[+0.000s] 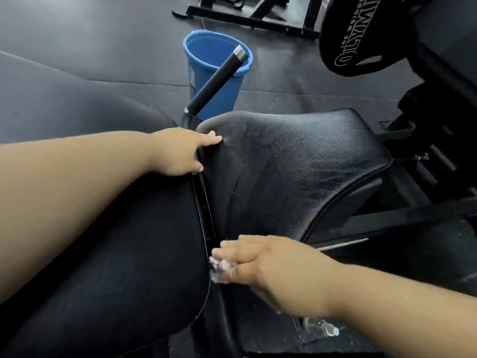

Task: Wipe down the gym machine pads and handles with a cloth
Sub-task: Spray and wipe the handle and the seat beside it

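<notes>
My left hand point(180, 151) rests on the near edge of the seat pad point(296, 161), fingers loosely spread, holding nothing. Right hand point(260, 262) is low at the gap between seat pad and back pad point(108, 241), fingers curled onto something whitish, blurred; can't tell if it's the cloth. Black handle point(216, 81) sticks up in front of blue bucket point(206, 58) on the floor.
</notes>
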The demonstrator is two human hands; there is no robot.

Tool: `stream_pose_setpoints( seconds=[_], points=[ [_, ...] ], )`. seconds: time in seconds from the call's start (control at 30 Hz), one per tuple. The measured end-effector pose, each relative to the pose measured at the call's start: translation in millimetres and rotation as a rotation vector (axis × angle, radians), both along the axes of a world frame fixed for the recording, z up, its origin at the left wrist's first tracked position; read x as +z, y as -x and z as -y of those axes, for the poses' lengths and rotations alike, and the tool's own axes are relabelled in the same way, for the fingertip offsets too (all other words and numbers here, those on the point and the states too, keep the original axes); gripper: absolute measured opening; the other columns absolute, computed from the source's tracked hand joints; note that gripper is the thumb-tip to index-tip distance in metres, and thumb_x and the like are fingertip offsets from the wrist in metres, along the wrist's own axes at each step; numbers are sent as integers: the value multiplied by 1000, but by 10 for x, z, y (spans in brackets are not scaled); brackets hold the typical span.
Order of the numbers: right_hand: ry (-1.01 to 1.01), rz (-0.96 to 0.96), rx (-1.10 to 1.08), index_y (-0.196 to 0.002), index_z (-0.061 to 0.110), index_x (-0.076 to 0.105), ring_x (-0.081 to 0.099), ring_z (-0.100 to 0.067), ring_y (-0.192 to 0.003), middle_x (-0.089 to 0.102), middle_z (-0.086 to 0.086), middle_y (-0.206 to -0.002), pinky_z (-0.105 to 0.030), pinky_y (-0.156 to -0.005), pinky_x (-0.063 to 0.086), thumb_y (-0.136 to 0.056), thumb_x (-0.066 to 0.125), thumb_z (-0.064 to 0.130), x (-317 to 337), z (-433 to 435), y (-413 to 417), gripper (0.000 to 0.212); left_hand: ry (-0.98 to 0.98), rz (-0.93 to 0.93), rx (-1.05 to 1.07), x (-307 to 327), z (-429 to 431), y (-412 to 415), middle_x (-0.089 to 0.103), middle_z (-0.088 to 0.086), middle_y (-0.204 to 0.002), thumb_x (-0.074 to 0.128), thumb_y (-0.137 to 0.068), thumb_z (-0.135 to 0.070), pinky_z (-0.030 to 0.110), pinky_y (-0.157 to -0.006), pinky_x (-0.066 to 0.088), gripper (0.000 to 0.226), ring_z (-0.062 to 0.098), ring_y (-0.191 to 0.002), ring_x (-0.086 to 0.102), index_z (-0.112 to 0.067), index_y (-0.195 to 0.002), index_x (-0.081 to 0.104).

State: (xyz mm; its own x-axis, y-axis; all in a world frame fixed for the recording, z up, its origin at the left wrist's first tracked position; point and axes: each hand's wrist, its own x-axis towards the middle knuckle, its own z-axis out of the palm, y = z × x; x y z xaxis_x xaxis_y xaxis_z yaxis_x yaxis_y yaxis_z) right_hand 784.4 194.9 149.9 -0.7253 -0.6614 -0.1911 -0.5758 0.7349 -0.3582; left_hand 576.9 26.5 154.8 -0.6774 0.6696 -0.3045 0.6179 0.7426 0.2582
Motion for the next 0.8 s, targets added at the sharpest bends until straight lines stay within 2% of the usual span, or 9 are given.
stream_pose_setpoints(
  seconds=[0.1, 0.17, 0.23, 0.4, 0.5, 0.57, 0.67, 0.73, 0.8],
  points=[
    [-33, -120, -143, -125, 19, 69, 52, -24, -133, 60, -1, -140, -44, -117, 34, -81, 58, -2, 77, -261, 517, 50, -15, -24, 3, -17, 0, -33, 27, -13, -160, 61, -96, -25, 29, -105, 32, 75, 22, -134, 44, -38, -155, 16],
    [-13, -234, -339, -117, 19, 73, 54, -25, -131, 64, 1, -133, -33, -117, 32, -83, 51, -5, 158, -402, 932, 47, -47, -14, 21, -15, -6, -24, 32, -10, -158, 63, -95, -25, 27, -105, 30, 75, 21, -135, 43, -36, -155, 20],
    [19, -251, -383, -115, 18, 75, 55, -23, -129, 65, 0, -132, -20, -114, 30, -85, 49, -3, 126, -335, 1025, 45, -118, 32, 68, -20, 17, 17, 39, -5, -155, 68, -91, -20, 24, -108, 28, 75, 18, -138, 41, -32, -154, 29],
    [21, -58, -74, -122, 30, 71, 50, -12, -128, 61, 2, -137, -21, -112, 28, -81, 61, 4, -134, -82, 63, 49, -179, -40, 192, -18, 2, 43, 57, 6, -138, 62, -89, -10, 30, -102, 38, 57, 27, -127, 50, -21, -143, 50],
    [72, -54, 57, -115, 24, 74, 52, -13, -123, 64, 4, -130, -20, -112, 28, -77, 73, 6, -136, -138, 231, 42, -215, 114, 270, -38, 8, 137, 64, 8, -122, 58, -85, 2, 39, -106, 43, 52, 29, -123, 55, -16, -134, 59],
    [7, -57, 26, -118, 23, 73, 54, -18, -127, 65, 3, -130, -32, -115, 32, -80, 68, 6, -94, -112, 692, 42, -376, 301, 377, -76, 54, 251, 65, 4, -122, 57, -81, 11, 39, -110, 42, 62, 24, -124, 57, -16, -136, 58],
    [-69, -175, -255, -127, 24, 68, 42, -24, -141, 60, 6, -139, -44, -116, 32, -90, 54, 5, -71, -18, 1448, 44, -475, 418, 440, -165, 73, 305, 60, 3, -132, 51, -84, 14, 34, -112, 39, 63, 16, -124, 54, -15, -140, 54],
    [-68, -219, -386, -127, 25, 68, 42, -21, -139, 58, 7, -140, -39, -116, 29, -95, 54, 8, -103, 87, 1623, 39, -541, 463, 468, -158, 63, 326, 60, 6, -116, 46, -87, 13, 30, -103, 42, 45, 15, -111, 56, -16, -116, 65],
    [-36, -154, -329, -127, 25, 69, 45, -14, -135, 57, 6, -141, -32, -118, 25, -93, 52, 9, -82, 150, 1361, 41, -606, 591, 502, -131, 70, 344, 48, 4, -87, 36, -89, 18, 19, -78, 42, 43, 11, -81, 49, -22, -84, 51]
  ],
)
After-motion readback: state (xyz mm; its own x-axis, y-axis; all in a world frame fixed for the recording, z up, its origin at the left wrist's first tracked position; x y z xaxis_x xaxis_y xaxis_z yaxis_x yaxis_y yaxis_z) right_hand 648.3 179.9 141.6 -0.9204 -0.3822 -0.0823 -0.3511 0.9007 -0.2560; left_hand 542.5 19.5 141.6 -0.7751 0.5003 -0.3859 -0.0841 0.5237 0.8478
